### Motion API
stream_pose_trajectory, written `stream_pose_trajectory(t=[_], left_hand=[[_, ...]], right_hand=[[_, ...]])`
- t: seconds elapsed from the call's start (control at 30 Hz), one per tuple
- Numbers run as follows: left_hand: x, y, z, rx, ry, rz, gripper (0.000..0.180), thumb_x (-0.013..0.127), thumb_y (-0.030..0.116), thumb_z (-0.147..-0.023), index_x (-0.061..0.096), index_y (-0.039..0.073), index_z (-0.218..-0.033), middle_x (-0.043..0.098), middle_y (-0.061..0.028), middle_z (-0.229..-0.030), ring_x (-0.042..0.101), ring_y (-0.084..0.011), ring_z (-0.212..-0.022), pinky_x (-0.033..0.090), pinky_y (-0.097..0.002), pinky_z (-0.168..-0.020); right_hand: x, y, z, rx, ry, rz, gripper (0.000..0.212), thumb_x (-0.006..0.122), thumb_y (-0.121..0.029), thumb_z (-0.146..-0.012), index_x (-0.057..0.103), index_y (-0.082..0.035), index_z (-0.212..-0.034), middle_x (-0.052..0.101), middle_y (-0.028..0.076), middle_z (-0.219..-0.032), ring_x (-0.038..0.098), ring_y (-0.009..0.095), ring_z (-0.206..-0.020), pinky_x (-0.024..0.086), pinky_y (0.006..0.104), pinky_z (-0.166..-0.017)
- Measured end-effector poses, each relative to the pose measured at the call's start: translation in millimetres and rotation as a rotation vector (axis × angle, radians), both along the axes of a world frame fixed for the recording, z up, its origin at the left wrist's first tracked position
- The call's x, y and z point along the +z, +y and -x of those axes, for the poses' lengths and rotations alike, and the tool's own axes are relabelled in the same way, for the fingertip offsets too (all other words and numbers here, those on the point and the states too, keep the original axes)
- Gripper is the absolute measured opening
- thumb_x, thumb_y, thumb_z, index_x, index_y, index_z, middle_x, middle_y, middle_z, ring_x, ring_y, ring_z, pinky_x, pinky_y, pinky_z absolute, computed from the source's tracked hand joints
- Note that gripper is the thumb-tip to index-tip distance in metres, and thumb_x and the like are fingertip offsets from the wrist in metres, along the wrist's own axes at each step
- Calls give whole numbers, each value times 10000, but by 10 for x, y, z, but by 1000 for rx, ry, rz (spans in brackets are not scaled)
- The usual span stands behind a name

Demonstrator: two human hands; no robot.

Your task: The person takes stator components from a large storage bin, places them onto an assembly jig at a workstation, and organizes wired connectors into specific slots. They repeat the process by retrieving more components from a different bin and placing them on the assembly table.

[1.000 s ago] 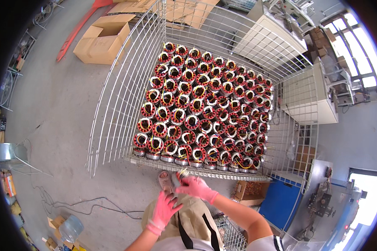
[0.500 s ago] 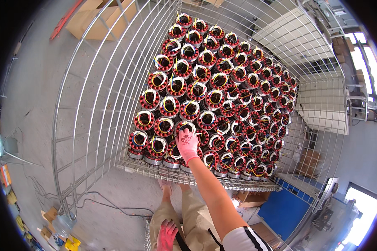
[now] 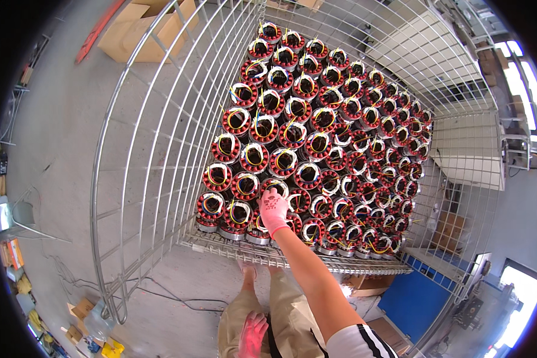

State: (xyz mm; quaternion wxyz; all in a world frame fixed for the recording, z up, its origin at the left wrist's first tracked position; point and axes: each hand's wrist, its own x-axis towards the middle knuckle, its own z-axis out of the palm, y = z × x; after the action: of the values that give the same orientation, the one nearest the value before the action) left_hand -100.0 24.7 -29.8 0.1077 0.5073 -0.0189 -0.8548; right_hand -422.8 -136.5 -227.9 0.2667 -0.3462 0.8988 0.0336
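A wire mesh cage (image 3: pixel 268 258) holds several rows of motor stators (image 3: pixel 253 157). Each is a ring with red coil ends, white-bound windings and yellow and blue wires, standing upright in stacks. Reaching into the near rows, my right hand (image 3: pixel 274 209), in a pink glove, has its fingers bent over the rim of a stator (image 3: pixel 280 186); the hand hides much of that ring. Low in front of my leg hangs my left hand (image 3: pixel 253 335), also in a pink glove, somewhat blurred, fingers loosely extended, with nothing visible in it.
The cage's tall side panel (image 3: pixel 125 149) leans outward at the left. An open cardboard box (image 3: pixel 146 36) lies on the floor beyond it. Cables (image 3: pixel 179 298) run along the floor near my feet. A blue panel (image 3: pixel 414 295) and pale cabinets (image 3: pixel 465 143) stand to the right.
The whole view has shifted slightly, so the cage appears farther right and lower. My right hand stays at the same stator. My left hand remains low by my leg.
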Motion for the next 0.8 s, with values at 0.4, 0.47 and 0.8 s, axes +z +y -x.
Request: stream_pose_trajectory(t=[0.4, 0.47, 0.8], left_hand=[[392, -193, 71, -135, 23, 120, 502, 423, 340, -1009, 331, 58, -1415, 484, -95, -1332, 467, -224, -1247, 346, -391, -1097], [424, -214, 5, -210, -8, 195, 474, 408, 317, -1017, 341, 49, -1402, 493, -95, -1314, 482, -226, -1232, 358, -384, -1090], [926, -55, 770, -951, 179, 568, 482, 488, 256, -997, 373, -13, -1380, 479, -167, -1351, 464, -272, -1269, 354, -382, -1098]], right_hand=[[514, 334, -39, -117, -154, 380, 568, 643, -268, -853, 422, -17, -1312, 504, 188, -1196, 603, 364, -1007, 528, 422, -814], [907, 620, -182, -129, -189, 527, 377, 581, -259, -879, 506, -54, -1187, 560, 171, -1142, 601, 340, -1002, 520, 425, -792], [1477, 4535, -1276, -1356, -290, 486, 334, 568, -314, -840, 679, -55, -1019, 692, 154, -938, 662, 313, -907, 513, 398, -822]])
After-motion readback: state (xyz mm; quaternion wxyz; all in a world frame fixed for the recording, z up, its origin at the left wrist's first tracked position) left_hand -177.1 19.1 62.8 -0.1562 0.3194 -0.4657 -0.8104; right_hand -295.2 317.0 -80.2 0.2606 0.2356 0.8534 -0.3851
